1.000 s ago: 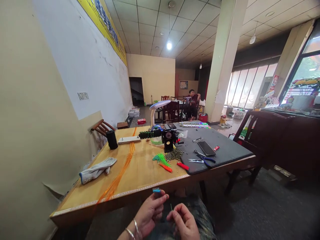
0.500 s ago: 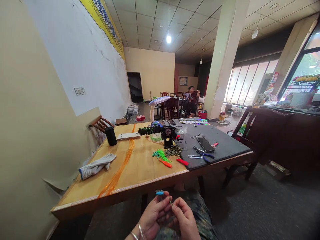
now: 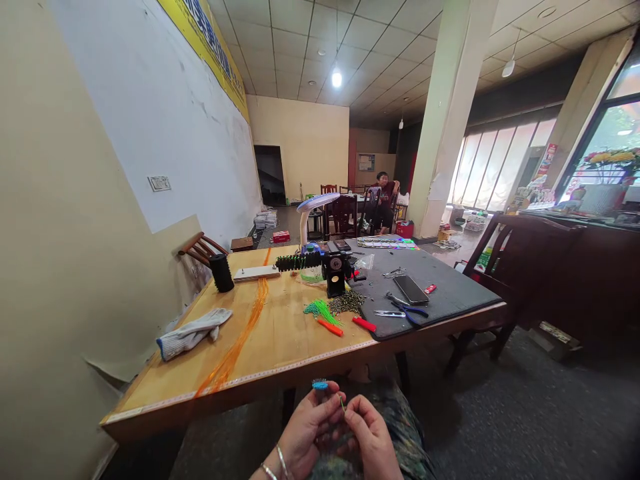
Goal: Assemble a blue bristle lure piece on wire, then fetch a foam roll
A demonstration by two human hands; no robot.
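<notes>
Head view: at six o'clock, left hand fingers hold a small blue, dark-tipped bundle; right hand fingers pinch a thin green strand, four o'clock of the bundle. Step seems fine strand handling; next move calls for steady fingertip alignment.

The table is smooth wood with a faint sheen; the mat looks matt. The phone looks glossy, like glass. The glove is knitted cloth. The orange strands look glossy, like plastic. The bangles are polished metal. The lamp looks like smooth plastic. The blue piece looks rough and bristly.
</notes>
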